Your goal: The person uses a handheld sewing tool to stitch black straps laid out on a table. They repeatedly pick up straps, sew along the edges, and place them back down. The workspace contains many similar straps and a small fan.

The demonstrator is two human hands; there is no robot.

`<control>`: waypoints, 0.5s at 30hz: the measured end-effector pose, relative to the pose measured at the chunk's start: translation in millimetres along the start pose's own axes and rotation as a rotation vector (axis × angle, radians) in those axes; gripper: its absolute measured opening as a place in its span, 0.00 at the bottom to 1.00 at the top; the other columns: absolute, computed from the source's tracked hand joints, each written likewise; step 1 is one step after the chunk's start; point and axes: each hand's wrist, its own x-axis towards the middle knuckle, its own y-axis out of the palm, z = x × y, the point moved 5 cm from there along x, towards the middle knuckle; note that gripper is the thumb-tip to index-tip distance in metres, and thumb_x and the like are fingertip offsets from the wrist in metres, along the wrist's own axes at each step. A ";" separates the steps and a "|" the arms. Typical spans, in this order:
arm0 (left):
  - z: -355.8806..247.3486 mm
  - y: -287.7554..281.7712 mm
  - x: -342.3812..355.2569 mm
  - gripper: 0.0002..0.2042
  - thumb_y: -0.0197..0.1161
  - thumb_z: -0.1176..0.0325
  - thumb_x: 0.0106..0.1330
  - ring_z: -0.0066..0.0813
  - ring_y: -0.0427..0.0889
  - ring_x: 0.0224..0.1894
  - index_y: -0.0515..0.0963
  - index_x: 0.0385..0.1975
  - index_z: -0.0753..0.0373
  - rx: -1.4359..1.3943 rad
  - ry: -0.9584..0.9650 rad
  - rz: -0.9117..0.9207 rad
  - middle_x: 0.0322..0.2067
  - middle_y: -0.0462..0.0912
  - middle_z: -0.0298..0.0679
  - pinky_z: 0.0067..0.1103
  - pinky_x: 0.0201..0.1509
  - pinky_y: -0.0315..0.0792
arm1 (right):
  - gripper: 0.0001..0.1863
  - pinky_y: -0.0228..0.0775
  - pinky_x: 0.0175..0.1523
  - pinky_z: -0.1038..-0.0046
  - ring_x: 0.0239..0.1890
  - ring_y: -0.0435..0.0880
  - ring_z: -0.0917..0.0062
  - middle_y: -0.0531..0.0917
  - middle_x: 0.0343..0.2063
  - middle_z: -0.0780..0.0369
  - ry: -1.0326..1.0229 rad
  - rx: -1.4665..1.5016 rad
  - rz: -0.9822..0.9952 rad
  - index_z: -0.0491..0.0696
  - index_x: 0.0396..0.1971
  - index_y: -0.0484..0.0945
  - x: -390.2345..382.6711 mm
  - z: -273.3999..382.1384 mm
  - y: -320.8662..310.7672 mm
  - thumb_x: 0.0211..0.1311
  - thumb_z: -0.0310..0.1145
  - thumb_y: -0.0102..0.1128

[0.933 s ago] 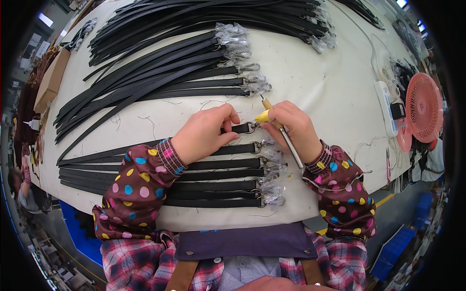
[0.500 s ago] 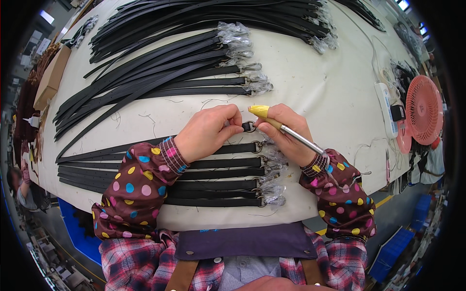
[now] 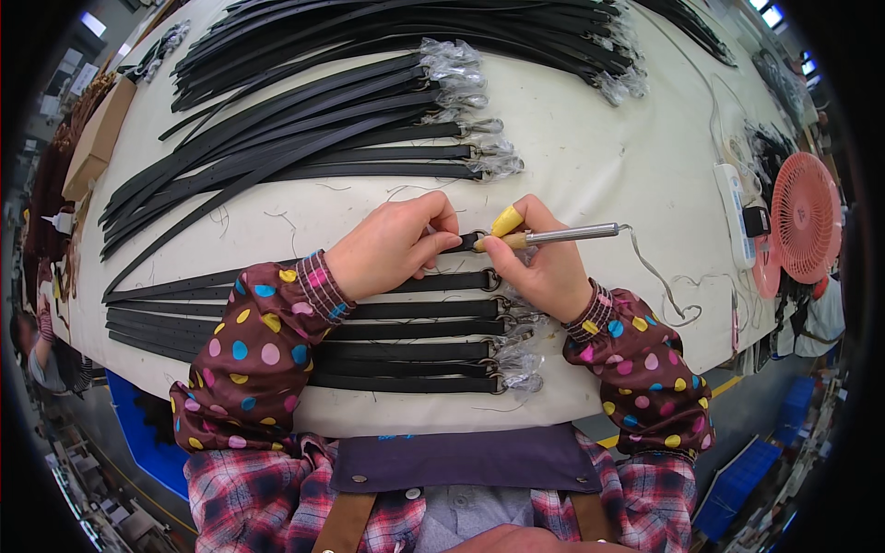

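Observation:
My left hand (image 3: 392, 244) is closed in a pinch on the end of a black strap (image 3: 468, 242), just beside its metal ring. Facing it, my right hand (image 3: 546, 276) grips a pen-like corded tool (image 3: 577, 233) with a tan grip and a silver metal barrel. The tool lies nearly level, its tan end at the strap's ring; its tip is hidden by my fingers. A yellow wrap (image 3: 506, 220) covers a fingertip of my right hand. Below my hands, several more black straps (image 3: 415, 329) lie side by side, their ringed ends in clear plastic (image 3: 524, 359).
Piles of black straps (image 3: 277, 138) lie farther back on the white table (image 3: 627, 166). At right are a white power strip (image 3: 735, 217), a pink fan (image 3: 807, 218) and the tool's thin cord (image 3: 659, 276). A cardboard box (image 3: 100, 138) stands at the left edge.
The tool has swung from slanting down to the right to nearly level, and its cord now shows. My right hand has turned with it. My left hand stays on the strap, almost unmoved.

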 end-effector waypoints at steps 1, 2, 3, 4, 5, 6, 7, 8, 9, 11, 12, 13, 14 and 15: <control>-0.1 0.0 0.1 0.06 0.59 0.69 0.70 0.16 0.78 0.24 0.71 0.37 0.64 0.001 0.003 0.002 0.23 0.78 0.33 0.14 0.27 0.74 | 0.12 0.67 0.35 0.68 0.29 0.75 0.67 0.79 0.25 0.59 0.004 -0.004 0.005 0.45 0.31 0.71 0.0 -0.4 0.2 0.56 0.32 0.66; -0.4 0.1 0.1 0.06 0.59 0.69 0.70 0.16 0.78 0.24 0.71 0.37 0.64 0.003 0.005 0.004 0.23 0.78 0.33 0.14 0.26 0.74 | 0.12 0.67 0.35 0.67 0.29 0.75 0.66 0.79 0.25 0.59 0.007 -0.008 0.010 0.45 0.31 0.71 0.0 -0.7 0.4 0.55 0.32 0.66; -0.9 0.1 -0.1 0.06 0.59 0.69 0.70 0.16 0.78 0.24 0.71 0.37 0.64 0.004 0.007 0.004 0.23 0.78 0.33 0.14 0.26 0.74 | 0.12 0.67 0.35 0.67 0.29 0.75 0.66 0.79 0.25 0.59 0.002 -0.005 0.004 0.45 0.31 0.71 0.0 -1.1 0.8 0.55 0.32 0.66; -1.1 0.1 -0.2 0.06 0.59 0.69 0.70 0.16 0.78 0.24 0.70 0.37 0.64 0.006 0.008 0.005 0.23 0.78 0.33 0.14 0.26 0.74 | 0.12 0.67 0.35 0.67 0.29 0.76 0.66 0.79 0.25 0.59 -0.003 -0.002 -0.001 0.45 0.31 0.71 -0.1 -1.8 1.6 0.55 0.32 0.66; -1.0 0.2 -0.1 0.06 0.59 0.70 0.70 0.16 0.78 0.24 0.70 0.37 0.64 0.008 0.012 0.003 0.23 0.78 0.33 0.14 0.26 0.74 | 0.12 0.67 0.35 0.67 0.30 0.76 0.66 0.79 0.25 0.59 -0.008 0.001 -0.007 0.45 0.31 0.71 -0.2 -2.6 2.2 0.55 0.32 0.66; -1.2 0.2 0.0 0.06 0.59 0.70 0.70 0.16 0.78 0.23 0.71 0.37 0.64 0.008 0.018 0.002 0.22 0.78 0.33 0.14 0.26 0.74 | 0.12 0.67 0.35 0.67 0.30 0.76 0.66 0.79 0.25 0.59 -0.013 0.001 -0.008 0.45 0.31 0.71 -0.1 -2.8 2.4 0.55 0.32 0.66; -1.4 0.3 0.1 0.06 0.59 0.70 0.70 0.16 0.78 0.23 0.71 0.37 0.64 0.009 0.023 0.001 0.22 0.77 0.33 0.15 0.26 0.74 | 0.11 0.67 0.35 0.67 0.30 0.76 0.66 0.79 0.25 0.58 -0.017 0.002 -0.009 0.45 0.31 0.72 0.0 -3.1 2.6 0.55 0.31 0.66; -1.7 0.2 0.0 0.06 0.58 0.70 0.70 0.16 0.78 0.23 0.71 0.37 0.64 0.010 0.027 -0.001 0.22 0.77 0.33 0.15 0.26 0.74 | 0.11 0.67 0.35 0.66 0.30 0.76 0.65 0.79 0.25 0.58 -0.022 0.002 -0.010 0.45 0.31 0.72 0.1 -2.9 2.6 0.55 0.31 0.66; -1.7 0.2 0.0 0.06 0.58 0.70 0.70 0.16 0.78 0.23 0.71 0.37 0.64 0.012 0.030 -0.003 0.22 0.77 0.33 0.14 0.26 0.73 | 0.11 0.67 0.35 0.66 0.30 0.76 0.65 0.79 0.25 0.58 -0.029 -0.012 -0.011 0.45 0.31 0.72 0.3 -2.3 2.6 0.55 0.31 0.66; -1.8 0.2 0.0 0.06 0.58 0.70 0.70 0.15 0.78 0.23 0.71 0.37 0.64 0.014 0.028 -0.005 0.22 0.77 0.32 0.14 0.26 0.73 | 0.11 0.67 0.36 0.66 0.31 0.75 0.64 0.79 0.26 0.58 -0.042 -0.040 -0.013 0.45 0.31 0.72 0.5 -0.3 2.2 0.55 0.31 0.66; -2.3 0.1 0.0 0.06 0.58 0.70 0.70 0.15 0.77 0.23 0.71 0.37 0.64 0.014 0.024 -0.004 0.22 0.77 0.32 0.14 0.26 0.73 | 0.11 0.67 0.37 0.66 0.31 0.75 0.64 0.79 0.26 0.58 -0.053 -0.065 -0.013 0.45 0.31 0.72 0.5 1.2 1.7 0.55 0.31 0.66; -2.4 0.1 0.0 0.06 0.58 0.70 0.70 0.15 0.77 0.23 0.71 0.37 0.64 0.014 0.020 -0.003 0.22 0.77 0.32 0.14 0.26 0.73 | 0.11 0.67 0.37 0.66 0.31 0.75 0.64 0.79 0.26 0.58 -0.063 -0.090 -0.013 0.45 0.31 0.72 0.5 2.8 1.1 0.55 0.31 0.66; -2.2 0.1 -0.1 0.06 0.58 0.70 0.70 0.15 0.77 0.23 0.71 0.37 0.64 0.012 0.021 -0.003 0.22 0.77 0.32 0.14 0.26 0.73 | 0.11 0.67 0.38 0.65 0.31 0.75 0.64 0.79 0.26 0.58 -0.074 -0.114 -0.014 0.45 0.31 0.72 0.5 4.1 0.8 0.55 0.31 0.66; -1.4 0.5 0.1 0.06 0.58 0.70 0.70 0.15 0.77 0.23 0.71 0.37 0.64 0.010 0.022 -0.002 0.22 0.77 0.32 0.14 0.26 0.73 | 0.11 0.67 0.38 0.65 0.32 0.75 0.64 0.79 0.26 0.58 -0.077 -0.120 -0.014 0.45 0.31 0.72 0.4 4.5 0.8 0.55 0.31 0.66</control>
